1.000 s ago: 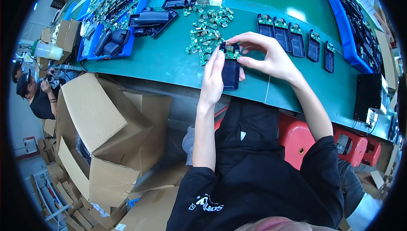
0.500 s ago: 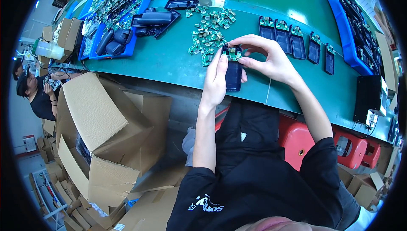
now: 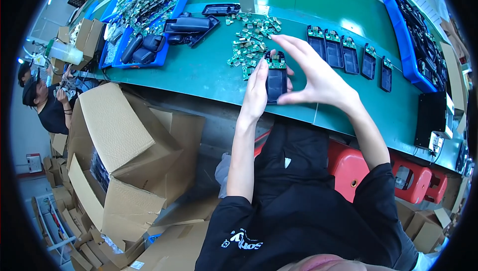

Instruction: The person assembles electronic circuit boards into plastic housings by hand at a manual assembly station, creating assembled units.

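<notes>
My left hand (image 3: 255, 93) is closed around a black plastic case half (image 3: 277, 88), gripping it along its left side above the table's near edge. A green circuit board (image 3: 276, 64) sits in the far end of that case. Over its right side, my right hand (image 3: 321, 79) is spread, thumb and fingers wide apart; the thumb tip is close to the case's lower right corner, and whether it touches I cannot tell. Just beyond lies a loose heap of small green circuit boards (image 3: 245, 47). To the right, several case halves with boards (image 3: 350, 61) stand in a row.
Blue bins (image 3: 163, 58) with boards and black casings stand at the left, beside black housings (image 3: 186, 25). A filled blue tray (image 3: 407, 67) and a black box-shaped device (image 3: 432, 116) are at the right. Open cartons (image 3: 117, 126), red stools (image 3: 343, 169) and another person (image 3: 50, 107) surround the table.
My right hand has let go of the circuit board end and opened, its thumb now down near the case's lower corner. My left hand keeps hold of the case. The view has shifted slightly.
</notes>
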{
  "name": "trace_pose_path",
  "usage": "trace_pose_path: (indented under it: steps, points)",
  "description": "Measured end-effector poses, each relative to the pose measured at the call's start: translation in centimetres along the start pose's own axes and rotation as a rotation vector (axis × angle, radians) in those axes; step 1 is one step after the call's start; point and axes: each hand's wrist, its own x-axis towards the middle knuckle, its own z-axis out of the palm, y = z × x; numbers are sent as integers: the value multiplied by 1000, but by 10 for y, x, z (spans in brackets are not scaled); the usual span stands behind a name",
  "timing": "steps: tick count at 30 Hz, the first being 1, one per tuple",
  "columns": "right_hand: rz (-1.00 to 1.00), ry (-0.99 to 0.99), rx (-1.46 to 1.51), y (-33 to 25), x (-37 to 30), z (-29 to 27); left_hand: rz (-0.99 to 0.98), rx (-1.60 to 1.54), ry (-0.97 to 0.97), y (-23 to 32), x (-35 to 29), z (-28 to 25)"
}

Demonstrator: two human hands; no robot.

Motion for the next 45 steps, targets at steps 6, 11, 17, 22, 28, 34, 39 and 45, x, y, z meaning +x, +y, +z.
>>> trace_pose_path:
  steps: [6,11,17,22,28,34,39,45]
  points:
    - [-51,-133,-297,-17,2,9,-82,11,-81,1,0,-5]
    - [-9,-106,-292,-7,12,-9,170,118,286,-10,-5,8]
    - [138,-135,-423,35,18,-15,539,710,434,14,-40,-12]
    - [90,-138,-558,48,20,-14,669,973,395,64,-25,-58]
    - [-28,25,-455,58,88,-3,817,1614,281,117,56,-111]
    - [8,-43,-556,77,116,14,885,2107,17,129,107,-161]
    - [23,79,-451,79,113,12,617,2088,-21,133,101,-160]
    - [109,154,169,63,90,-8,414,1696,167,138,69,-128]
